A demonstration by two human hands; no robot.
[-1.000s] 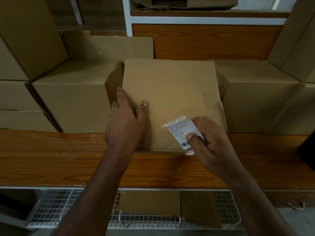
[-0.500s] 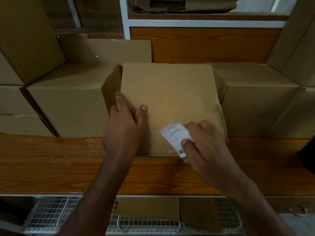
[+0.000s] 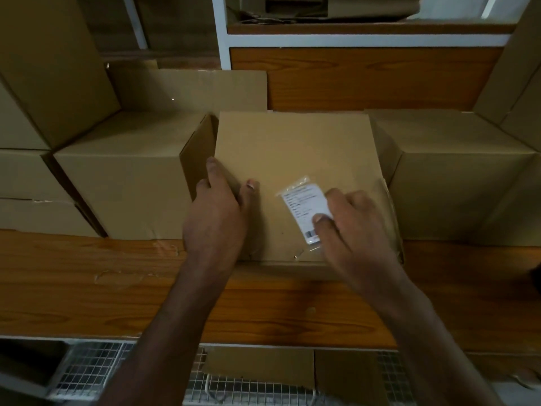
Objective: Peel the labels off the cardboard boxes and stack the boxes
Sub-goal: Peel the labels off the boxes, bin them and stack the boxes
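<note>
2 hands meet on the closed cardboard box [image 3: 292, 153] on the bench [image 3: 87, 288]: left hand [image 3: 216, 221] grips its left edge; right hand [image 3: 351, 230] pinches the white barcoded label [image 3: 304, 205] at its lower right.

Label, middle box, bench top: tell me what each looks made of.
Label: white printed paper under glossy clear film, probably plastic, with glinting edges. Middle box: matte brown cardboard, folded flaps. Bench top: glossy wood-grain pattern, wood or laminate, cannot tell.

I see a wooden worktop [image 3: 87, 288] running across my view. A wire mesh rack [image 3: 87, 373] sits beneath it. A white shelf frame [image 3: 221, 30] stands behind.
</note>
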